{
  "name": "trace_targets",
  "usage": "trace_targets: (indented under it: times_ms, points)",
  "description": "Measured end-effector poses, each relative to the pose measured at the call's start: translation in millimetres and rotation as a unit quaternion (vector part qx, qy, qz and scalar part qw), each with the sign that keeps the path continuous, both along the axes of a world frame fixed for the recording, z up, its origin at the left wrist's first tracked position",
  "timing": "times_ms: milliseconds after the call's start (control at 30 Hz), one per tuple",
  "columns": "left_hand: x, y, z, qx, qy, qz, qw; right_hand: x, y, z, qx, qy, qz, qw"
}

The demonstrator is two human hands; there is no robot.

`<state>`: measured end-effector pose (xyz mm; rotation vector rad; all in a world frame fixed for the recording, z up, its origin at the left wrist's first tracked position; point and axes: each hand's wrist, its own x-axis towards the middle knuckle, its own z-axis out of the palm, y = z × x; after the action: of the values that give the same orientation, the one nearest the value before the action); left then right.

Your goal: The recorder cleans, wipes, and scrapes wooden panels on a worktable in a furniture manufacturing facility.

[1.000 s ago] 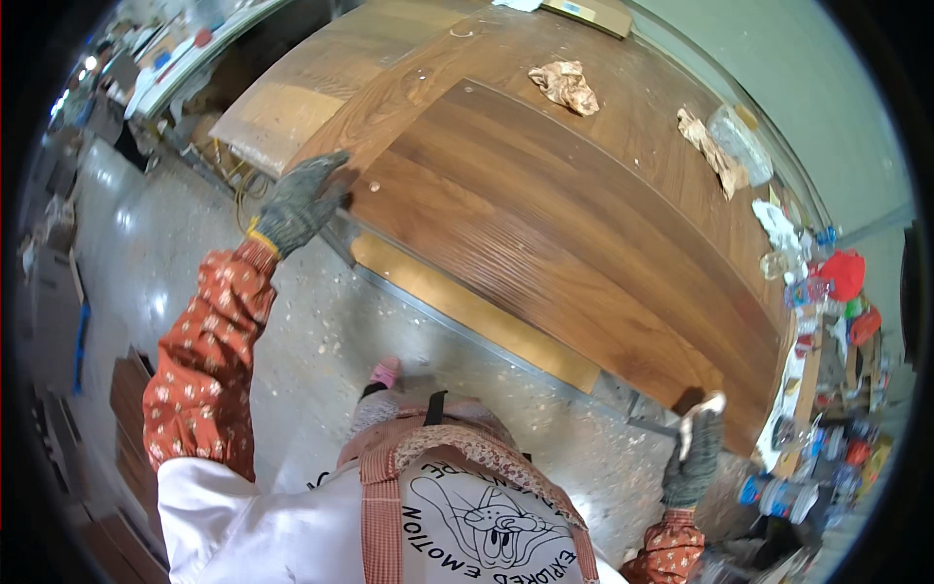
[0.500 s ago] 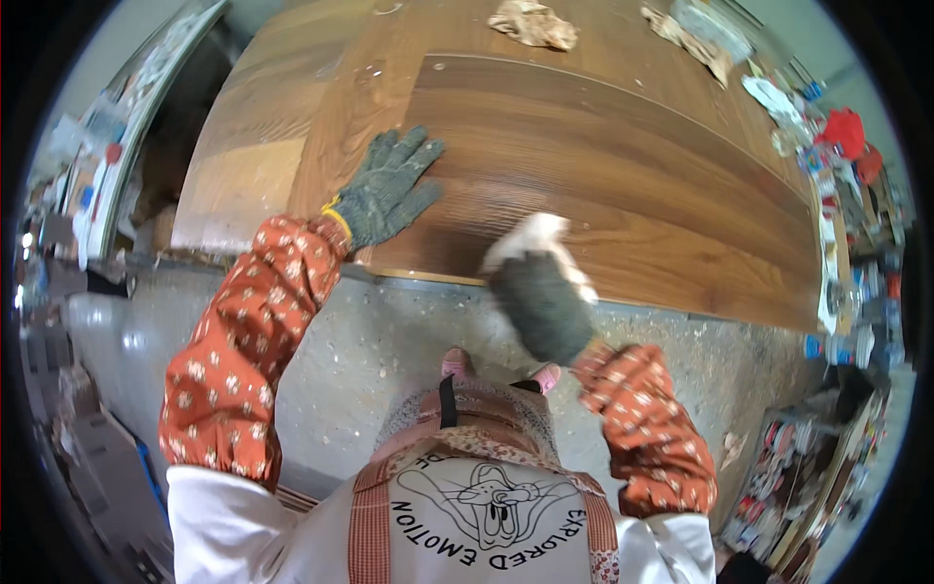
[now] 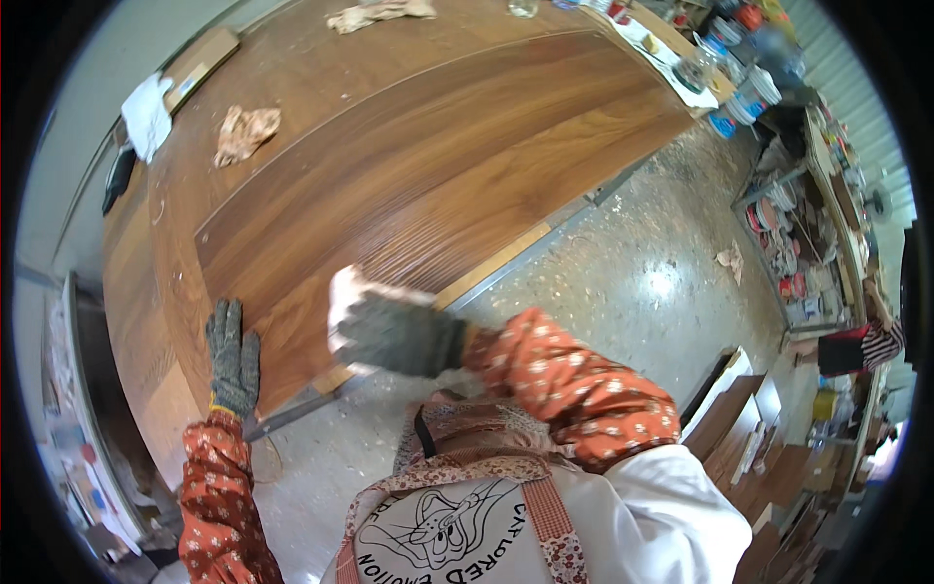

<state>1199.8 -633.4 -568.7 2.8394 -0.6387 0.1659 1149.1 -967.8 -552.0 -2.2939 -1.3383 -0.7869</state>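
Right hand (image 3: 394, 334) clutches white cloth (image 3: 347, 292) on dark wood panel (image 3: 418, 165) near edge; panel runs away up-right. Left hand (image 3: 233, 358) spread flat on panel's left corner.

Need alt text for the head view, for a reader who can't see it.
A gloved right hand presses a pale cloth on a dark wood panel lying on a workbench. The gloved left hand rests flat on the panel's near corner. Crumpled rags lie farther back.

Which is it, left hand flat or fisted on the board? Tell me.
Flat. The gloved left hand lies palm down with fingers spread on the dark wooden board, near its edge.
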Motion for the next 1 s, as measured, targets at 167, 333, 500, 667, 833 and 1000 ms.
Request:
trace_targets:
  times_ms: [167,333,500,667,833,1000]
  points:
    - [-3.4,8.2,5.8,0.115,-0.002,0.027,0.993,-3.7,-186.8,35.8,-0.205,0.245,-0.28,0.905]
    - [-6.7,-24.4,28.9,0.284,-0.016,0.044,0.958,-14.6,-321.0,-21.3,-0.012,0.036,-0.439,0.898]
    - [18.8,-147.6,20.6,0.15,-0.096,-0.102,0.979,3.5,-242.2,-33.7,-0.029,0.258,-0.434,0.863]
    - [27.4,-300.3,29.9,0.062,-0.101,-0.174,0.978,20.2,-175.5,-88.7,-0.302,-0.275,-0.328,0.852]
    - [19.1,-316.3,48.7,0.04,-0.065,-0.191,0.979,18.3,-303.2,6.4,-0.086,0.145,-0.371,0.913]
    - [19.0,-321.7,47.4,0.046,-0.049,-0.19,0.979,14.3,-504.4,-14.4,-0.082,-0.08,-0.589,0.8]
